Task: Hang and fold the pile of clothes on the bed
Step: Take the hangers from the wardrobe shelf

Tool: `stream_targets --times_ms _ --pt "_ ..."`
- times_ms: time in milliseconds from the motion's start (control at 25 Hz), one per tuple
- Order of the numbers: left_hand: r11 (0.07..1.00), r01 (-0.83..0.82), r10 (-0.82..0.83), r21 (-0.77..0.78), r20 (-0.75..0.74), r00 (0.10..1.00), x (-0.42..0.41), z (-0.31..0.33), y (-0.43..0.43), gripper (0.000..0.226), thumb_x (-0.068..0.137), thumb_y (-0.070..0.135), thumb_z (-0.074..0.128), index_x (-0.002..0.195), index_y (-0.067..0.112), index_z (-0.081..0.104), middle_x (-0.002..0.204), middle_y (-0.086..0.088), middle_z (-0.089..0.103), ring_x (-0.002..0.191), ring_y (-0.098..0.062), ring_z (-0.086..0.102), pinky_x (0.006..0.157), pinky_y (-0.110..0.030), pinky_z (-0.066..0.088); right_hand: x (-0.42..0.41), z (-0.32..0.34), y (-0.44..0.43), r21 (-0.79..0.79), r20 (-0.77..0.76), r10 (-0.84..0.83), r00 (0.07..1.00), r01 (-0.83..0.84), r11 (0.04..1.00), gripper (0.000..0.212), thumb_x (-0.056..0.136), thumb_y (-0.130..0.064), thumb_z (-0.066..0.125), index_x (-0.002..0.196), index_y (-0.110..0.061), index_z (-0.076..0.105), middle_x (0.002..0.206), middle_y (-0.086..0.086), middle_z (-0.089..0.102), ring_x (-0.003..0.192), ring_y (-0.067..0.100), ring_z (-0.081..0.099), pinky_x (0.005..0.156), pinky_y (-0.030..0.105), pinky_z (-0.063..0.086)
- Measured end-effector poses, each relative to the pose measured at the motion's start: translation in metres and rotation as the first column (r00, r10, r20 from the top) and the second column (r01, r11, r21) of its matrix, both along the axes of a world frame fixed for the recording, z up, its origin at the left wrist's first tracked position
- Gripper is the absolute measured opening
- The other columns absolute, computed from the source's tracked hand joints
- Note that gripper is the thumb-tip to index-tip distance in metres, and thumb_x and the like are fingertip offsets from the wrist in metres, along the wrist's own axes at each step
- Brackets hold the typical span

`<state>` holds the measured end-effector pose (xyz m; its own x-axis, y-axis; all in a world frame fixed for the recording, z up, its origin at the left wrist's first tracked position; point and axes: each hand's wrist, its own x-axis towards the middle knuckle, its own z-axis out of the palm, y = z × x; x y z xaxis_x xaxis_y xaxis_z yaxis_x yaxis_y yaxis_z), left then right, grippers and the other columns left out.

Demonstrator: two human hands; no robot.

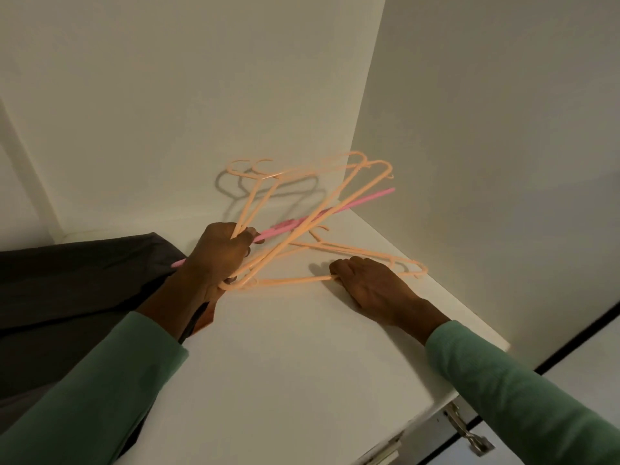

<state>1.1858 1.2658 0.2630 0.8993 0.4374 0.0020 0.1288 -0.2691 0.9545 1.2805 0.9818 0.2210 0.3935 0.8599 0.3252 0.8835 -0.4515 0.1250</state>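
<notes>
Currently your left hand (218, 253) grips a bundle of peach hangers (349, 187) and one pink hanger (355, 202), lifted above the white shelf (285, 364) with their hooks toward the back wall. Your right hand (369, 286) curls its fingers round the bar of another peach hanger lying flat (362, 252) on the shelf. Dark grey fabric (73, 280) lies at the left.
</notes>
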Motion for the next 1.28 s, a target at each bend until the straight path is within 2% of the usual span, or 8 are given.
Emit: stream_targets --times_ms 160,320,560,760,880,1000,1200,1280 --pt "0.953 0.191 -0.164 0.234 -0.131 0.978 0.0 -0.012 0.008 0.033 0.104 0.029 0.062 0.075 0.018 0.074 0.059 0.002 0.058 0.053 -0.016 0.049 0.057 -0.03 0.042 -0.01 -0.008 -0.011 0.199 0.28 0.006 0.96 -0.064 0.978 0.033 0.101 -0.028 0.058 0.129 -0.009 0.052 0.087 0.011 0.068 0.068 0.032 0.063 0.049 0.038 0.049" --pt "0.845 0.423 -0.3 0.326 -0.366 0.881 -0.001 -0.022 0.006 0.038 0.105 0.043 0.056 0.078 0.027 0.077 0.083 0.0 0.073 0.083 -0.023 0.069 0.081 -0.035 0.052 -0.013 -0.017 -0.008 0.313 0.324 -0.249 0.913 0.145 0.939 0.051 0.092 -0.032 0.077 0.135 -0.008 0.061 0.093 0.011 0.057 0.073 0.03 0.058 0.041 0.033 0.04" --pt "0.732 0.529 -0.39 0.43 -0.371 0.843 -0.013 -0.022 0.002 0.038 0.105 0.049 0.052 0.085 0.023 0.069 0.075 0.002 0.072 0.072 -0.016 0.069 0.074 -0.036 0.056 -0.008 -0.017 -0.01 0.18 0.367 -0.249 0.896 0.195 0.964 0.03 0.098 -0.042 0.058 0.085 -0.016 0.066 0.087 0.007 0.064 0.084 0.032 0.06 0.075 0.041 0.047" --pt "0.647 0.22 -0.171 0.73 -0.143 0.975 -0.026 -0.022 -0.027 0.05 0.099 0.069 0.039 0.103 0.025 0.062 0.086 0.002 0.069 0.074 -0.024 0.068 0.066 -0.036 0.051 -0.013 -0.006 -0.019 0.164 0.272 -0.29 0.917 0.253 0.954 0.031 0.095 -0.041 0.063 0.076 -0.016 0.063 0.055 0.003 0.06 0.04 0.033 0.055 0.041 0.028 0.04" --pt "0.359 -0.073 -0.054 0.931 0.099 0.994 -0.046 -0.013 -0.052 0.072 0.091 0.086 0.028 0.124 0.031 0.061 0.124 0.002 0.063 0.086 -0.03 0.072 0.067 -0.036 0.045 -0.031 0.011 -0.029 0.186 0.348 -0.367 0.863 0.32 0.929 0.038 0.098 -0.044 0.057 0.076 -0.014 0.06 0.053 0.004 0.058 0.036 0.032 0.051 0.041 0.027 0.034" --pt "0.158 -0.174 -0.105 0.972 0.192 0.976 -0.074 0.009 -0.078 0.093 0.084 0.093 0.029 0.139 0.025 0.06 0.161 -0.004 0.042 0.127 -0.033 0.059 0.092 -0.049 0.038 -0.066 0.034 -0.057 0.256 0.367 -0.445 0.817 0.371 0.893 0.035 0.097 -0.04 0.06 0.077 -0.012 0.059 0.053 0.005 0.057 0.035 0.029 0.049 0.04 0.027 0.042" --pt "0.104 -0.069 -0.521 0.992 0.114 0.846 -0.118 0.022 -0.14 0.1 0.081 0.09 0.043 0.16 0.028 0.037 0.175 -0.009 0.009 0.159 -0.035 0.018 0.118 -0.066 0.023 -0.164 0.043 -0.134 0.347 0.464 -0.582 0.668 0.467 0.813 0.042 0.107 -0.039 0.043 0.074 -0.016 0.056 0.054 0.002 0.053 0.038 0.026 0.049 0.042 0.028 0.032" --pt "0.325 0.242 -0.57 0.914 -0.014 0.821 -0.142 0.023 -0.177 0.111 0.074 0.098 0.038 0.165 0.039 0.015 0.175 -0.001 0.007 0.159 -0.029 0.018 0.12 -0.062 0.028 -0.215 0.032 -0.174 0.355 0.5 -0.629 0.596 0.522 0.776 0.045 0.111 -0.04 0.04 0.076 -0.016 0.058 0.057 0.002 0.054 0.042 0.025 0.05 0.044 0.029 0.034"
